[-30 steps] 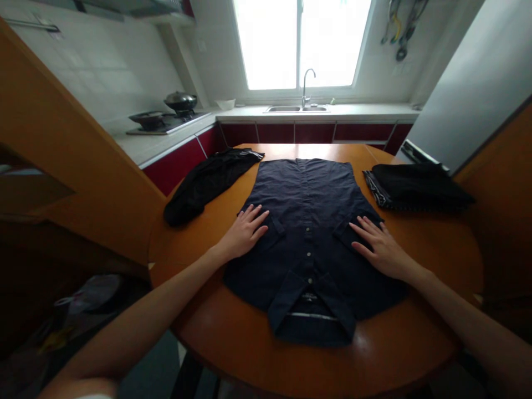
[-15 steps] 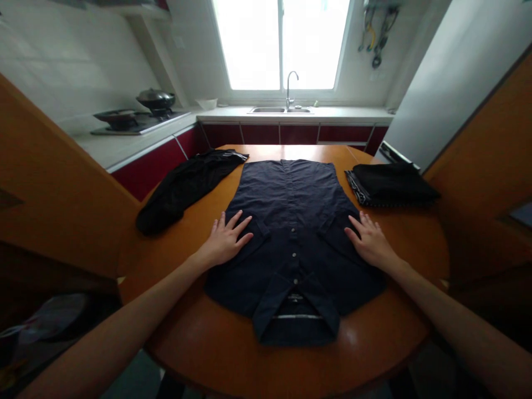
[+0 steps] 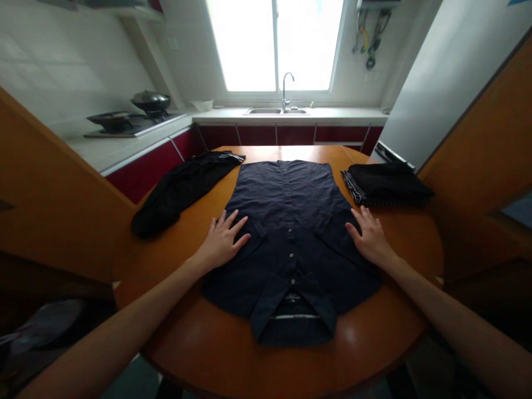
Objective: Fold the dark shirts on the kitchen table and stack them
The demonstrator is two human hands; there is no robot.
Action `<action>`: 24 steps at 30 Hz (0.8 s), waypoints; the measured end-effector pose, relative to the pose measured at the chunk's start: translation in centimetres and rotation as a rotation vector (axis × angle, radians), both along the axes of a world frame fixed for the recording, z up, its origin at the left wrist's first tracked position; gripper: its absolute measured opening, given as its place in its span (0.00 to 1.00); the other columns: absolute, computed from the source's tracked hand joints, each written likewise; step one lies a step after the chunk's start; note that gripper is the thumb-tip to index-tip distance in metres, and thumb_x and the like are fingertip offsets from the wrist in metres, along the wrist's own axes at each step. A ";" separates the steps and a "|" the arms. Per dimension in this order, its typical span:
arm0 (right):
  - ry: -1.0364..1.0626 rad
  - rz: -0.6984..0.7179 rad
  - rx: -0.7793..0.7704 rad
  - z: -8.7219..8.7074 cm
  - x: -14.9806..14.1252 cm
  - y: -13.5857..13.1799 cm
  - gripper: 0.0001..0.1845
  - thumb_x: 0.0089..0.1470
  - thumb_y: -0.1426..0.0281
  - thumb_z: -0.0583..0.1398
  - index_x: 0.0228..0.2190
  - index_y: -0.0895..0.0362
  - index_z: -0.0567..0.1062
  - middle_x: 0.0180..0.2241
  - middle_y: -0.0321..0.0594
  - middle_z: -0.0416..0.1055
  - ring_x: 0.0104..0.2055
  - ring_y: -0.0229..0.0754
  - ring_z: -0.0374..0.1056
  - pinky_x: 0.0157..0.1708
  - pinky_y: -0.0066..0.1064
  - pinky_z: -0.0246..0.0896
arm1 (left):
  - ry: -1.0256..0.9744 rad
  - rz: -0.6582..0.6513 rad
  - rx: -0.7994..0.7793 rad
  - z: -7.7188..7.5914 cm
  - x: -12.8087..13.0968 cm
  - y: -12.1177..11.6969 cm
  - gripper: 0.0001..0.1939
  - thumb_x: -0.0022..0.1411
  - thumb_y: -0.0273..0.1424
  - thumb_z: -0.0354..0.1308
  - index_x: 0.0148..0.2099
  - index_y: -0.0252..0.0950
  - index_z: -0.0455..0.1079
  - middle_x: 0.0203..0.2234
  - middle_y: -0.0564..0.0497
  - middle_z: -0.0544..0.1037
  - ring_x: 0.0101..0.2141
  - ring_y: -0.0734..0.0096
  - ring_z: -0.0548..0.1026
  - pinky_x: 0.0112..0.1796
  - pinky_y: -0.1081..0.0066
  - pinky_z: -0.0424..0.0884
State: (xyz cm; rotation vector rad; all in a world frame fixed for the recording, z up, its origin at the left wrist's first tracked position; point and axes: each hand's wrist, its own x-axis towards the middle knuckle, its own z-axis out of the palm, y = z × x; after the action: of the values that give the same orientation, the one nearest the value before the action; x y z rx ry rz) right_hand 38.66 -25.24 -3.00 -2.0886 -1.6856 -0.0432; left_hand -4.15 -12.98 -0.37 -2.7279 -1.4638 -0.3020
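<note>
A dark navy button-up shirt [image 3: 286, 221] lies face up on the round wooden table [image 3: 183, 332], its collar toward me and its sleeves laid over the front. On its left edge, near a short sleeve, my left hand [image 3: 222, 241] rests palm down with fingers spread. Across from it, my right hand [image 3: 369, 238] lies at the shirt's right edge, fingers stretched out, touching the cloth. Neither hand grips anything. Several light buttons show down the middle of the shirt.
A black garment with white stripes [image 3: 187, 188] lies at the table's left. Folded dark clothes [image 3: 386, 183] are stacked at the back right. Behind stand the counter with a sink [image 3: 266, 111], a stove with a lidded wok [image 3: 150, 101], and a fridge [image 3: 440, 77] at right.
My view has turned slightly to the right. Both hands have slid outward a little toward the shirt's side edges, with fingers spread. The shirt lies as before.
</note>
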 end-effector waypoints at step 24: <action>-0.111 0.283 -0.148 0.3 -0.9 -0.3 0.36 0.64 0.49 0.50 0.66 0.54 0.61 0.70 0.49 0.48 0.73 0.53 0.39 0.68 0.55 0.38 | 0.130 -0.537 -0.219 2.5 1.3 -2.4 0.35 0.75 0.47 0.42 0.75 0.48 0.31 0.72 0.52 0.44 0.71 0.60 0.39 0.67 0.53 0.36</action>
State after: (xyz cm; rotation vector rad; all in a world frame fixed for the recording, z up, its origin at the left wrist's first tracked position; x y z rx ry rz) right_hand 37.80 -25.59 -2.74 -1.9594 -2.0941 0.0576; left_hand -2.84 -15.34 2.08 -3.2047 -0.7510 0.0333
